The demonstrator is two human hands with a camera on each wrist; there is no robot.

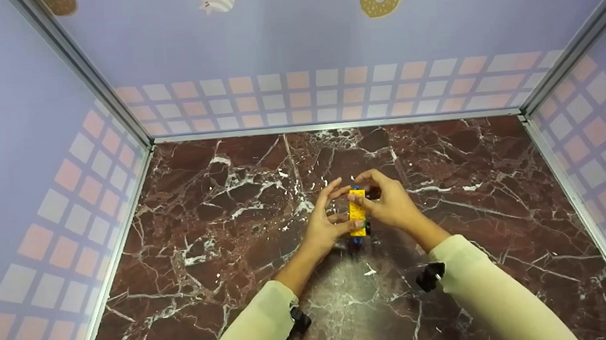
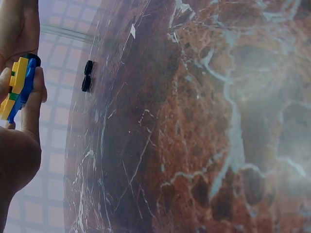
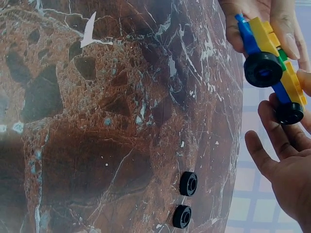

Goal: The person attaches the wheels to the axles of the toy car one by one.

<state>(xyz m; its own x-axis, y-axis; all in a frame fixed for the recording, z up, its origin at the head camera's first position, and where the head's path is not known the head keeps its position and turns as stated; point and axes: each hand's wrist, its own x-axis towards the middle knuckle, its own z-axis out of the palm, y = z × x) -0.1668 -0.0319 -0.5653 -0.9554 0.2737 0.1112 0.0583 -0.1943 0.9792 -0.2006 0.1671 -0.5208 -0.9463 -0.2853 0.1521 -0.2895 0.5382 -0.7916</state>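
Observation:
Both hands hold a toy vehicle (image 1: 358,212) of yellow, blue and green blocks above the table. My left hand (image 1: 324,226) pinches its near end, thumb on the yellow top and upper fingers stretched out. My right hand (image 1: 390,201) grips towards the far end, thumb on top. In the right wrist view, two black wheels (image 3: 263,69) sit along the vehicle's blue underside, and the right hand (image 3: 294,179) has its fingers spread beneath. In the left wrist view the left hand (image 2: 19,155) is below the vehicle (image 2: 19,82), with fingers against its blue side.
Two loose black wheels (image 3: 188,184) stand close together on the dark red marbled table (image 1: 206,240); they also show as dark pieces (image 2: 87,75) in the left wrist view. Patterned lilac walls (image 1: 299,42) enclose the table at the back, left and right.

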